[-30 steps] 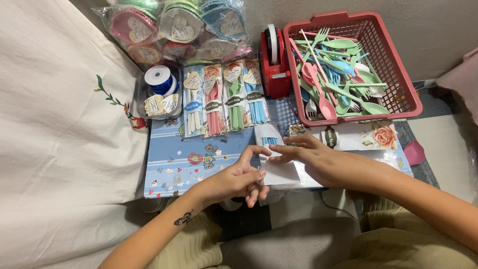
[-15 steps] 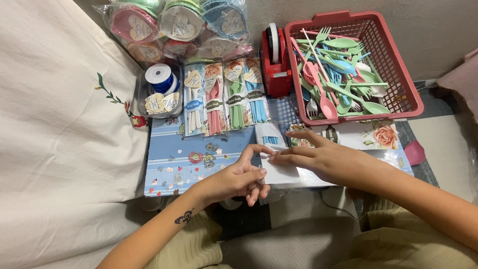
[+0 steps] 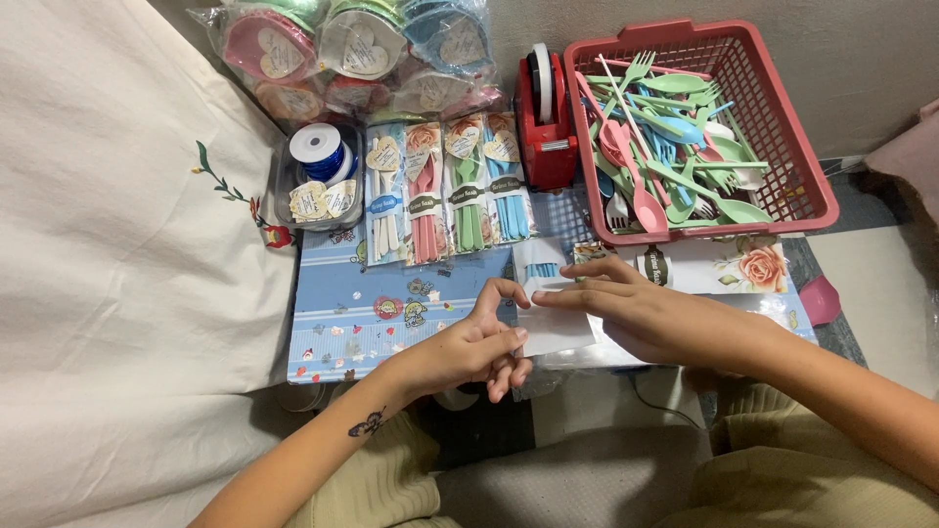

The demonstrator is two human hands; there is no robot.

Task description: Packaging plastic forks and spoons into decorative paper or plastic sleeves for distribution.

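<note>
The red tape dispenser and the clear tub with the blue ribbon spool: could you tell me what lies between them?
In the head view, four packaged cutlery sets lie side by side between the tape dispenser and the tub.
</note>
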